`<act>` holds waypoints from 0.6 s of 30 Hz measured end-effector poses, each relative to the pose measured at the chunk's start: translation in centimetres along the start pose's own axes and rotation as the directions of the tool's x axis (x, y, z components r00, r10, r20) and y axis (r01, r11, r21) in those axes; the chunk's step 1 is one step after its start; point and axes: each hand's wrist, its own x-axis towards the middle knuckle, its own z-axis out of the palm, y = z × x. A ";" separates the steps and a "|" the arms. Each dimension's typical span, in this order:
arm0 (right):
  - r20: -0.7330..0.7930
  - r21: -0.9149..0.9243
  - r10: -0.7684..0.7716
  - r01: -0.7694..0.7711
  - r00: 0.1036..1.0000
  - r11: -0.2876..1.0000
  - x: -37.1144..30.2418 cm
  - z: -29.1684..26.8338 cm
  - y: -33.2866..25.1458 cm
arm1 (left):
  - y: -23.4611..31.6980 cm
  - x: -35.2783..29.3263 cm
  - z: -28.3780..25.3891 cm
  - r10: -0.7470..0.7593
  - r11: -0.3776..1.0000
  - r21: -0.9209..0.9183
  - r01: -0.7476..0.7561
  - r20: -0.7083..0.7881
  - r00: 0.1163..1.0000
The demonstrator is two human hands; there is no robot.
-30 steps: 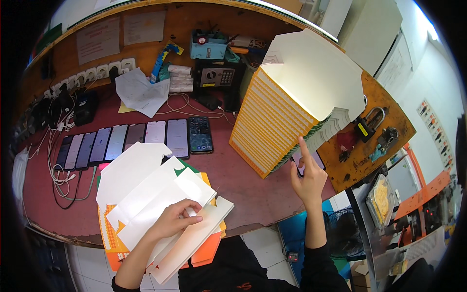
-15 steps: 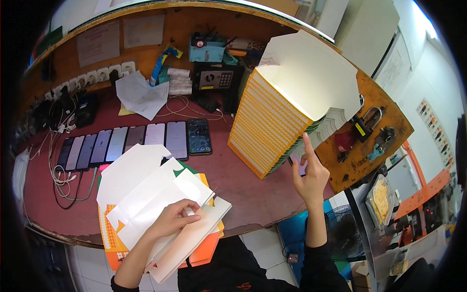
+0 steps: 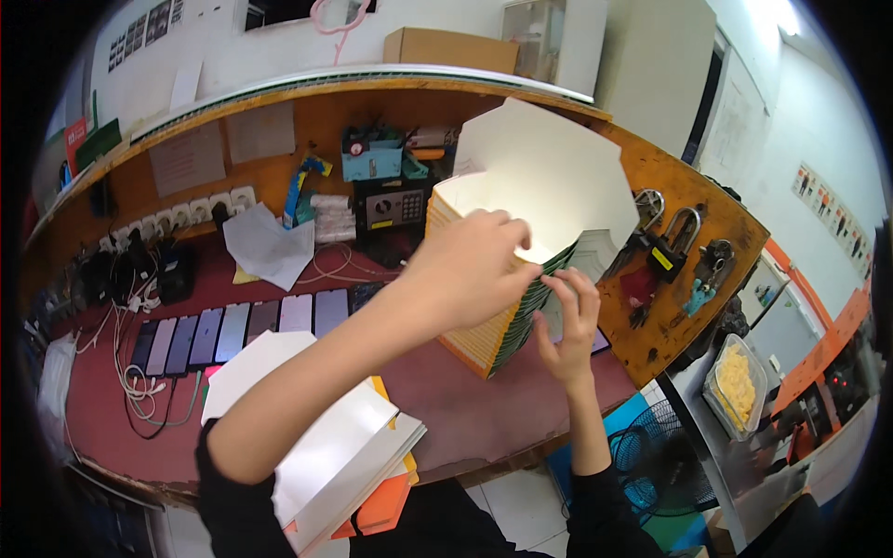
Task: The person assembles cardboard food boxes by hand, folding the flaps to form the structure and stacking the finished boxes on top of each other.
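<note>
A tall stack of nested paperboard boxes [image 3: 462, 350], yellow and white outside with white insides, stands on the desk in front of me. My left hand [image 3: 479, 270] reaches across to its top front corner, fingers curled and pinching at the rim of the uppermost box [image 3: 476, 192]. Right beside it, my right hand [image 3: 569, 321] touches the same corner with its fingertips, its thumb held apart. The left hand partly hides the rim. Under my left forearm, flat white paperboard blanks [image 3: 349, 465] with orange and yellow edges lie at the desk's front edge.
A row of several phones [image 3: 220, 333] lies at the left, near tangled cables [image 3: 139, 386]. Behind stand a small safe [image 3: 391, 209] and a light blue bin [image 3: 372, 163]. Padlocks [image 3: 665, 256] rest on the wooden panel at right. A fan [image 3: 656, 456] stands below the right side.
My left hand has left the flat blanks and crossed right to the box stack's corner. The right hand, pointing upward before, has bent its fingers to that corner. The view has tilted up.
</note>
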 end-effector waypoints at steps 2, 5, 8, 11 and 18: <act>-0.037 -0.053 -0.044 0.042 0.998 0.998 0.3 0.1 -0.1 | 0.0 4.0 2.6 -0.135 0.988 0.108 0.115 0.201 0.970; -0.045 0.044 -0.015 0.017 0.999 0.999 0.1 0.8 0.9 | 0.2 7.3 5.2 -0.187 0.977 0.147 0.151 0.272 0.944; -0.043 0.040 -0.023 0.025 0.999 0.999 0.5 0.6 1.2 | 0.0 9.0 6.8 -0.201 0.974 0.177 0.142 0.386 0.900; -0.080 0.064 -0.043 0.048 0.996 0.997 0.9 0.9 1.5 | -0.9 9.0 7.7 -0.125 0.981 0.184 0.068 0.316 0.940; -0.029 0.117 -0.053 0.056 0.998 0.992 1.3 0.9 1.7 | -1.7 9.1 7.6 -0.150 0.988 0.086 0.127 0.357 0.922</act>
